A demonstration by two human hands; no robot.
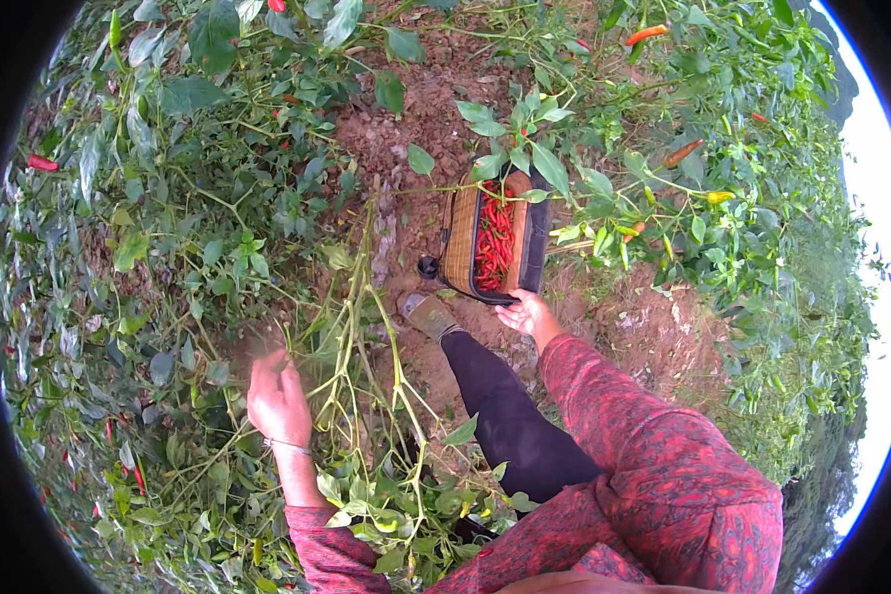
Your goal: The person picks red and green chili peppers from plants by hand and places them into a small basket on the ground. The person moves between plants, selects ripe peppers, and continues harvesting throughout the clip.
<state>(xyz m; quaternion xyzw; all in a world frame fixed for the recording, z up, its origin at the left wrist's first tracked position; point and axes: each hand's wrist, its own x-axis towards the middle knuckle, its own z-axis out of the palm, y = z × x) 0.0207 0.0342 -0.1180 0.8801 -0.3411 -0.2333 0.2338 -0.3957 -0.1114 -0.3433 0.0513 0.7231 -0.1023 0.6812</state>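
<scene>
My right hand (523, 313) grips the near rim of an open woven-look basket (459, 241) with dark edging. Many red chilli peppers (494, 241) lie inside it, and leaves hang over its far end. The basket rests on reddish soil just beyond my shoe (428, 315). At left, my left hand (278, 397) is held among chilli plants, its fingers curled close to a thin green stem (287, 338). The fingertips are blurred, so whether they hold anything is unclear.
Bare branched stems (353, 319) of a chilli plant rise between my hands. Dense chilli bushes (185, 200) stand on the left, and more bushes (772, 245) on the right. An orange chilli (646, 34) and a yellow one (719, 197) hang at upper right.
</scene>
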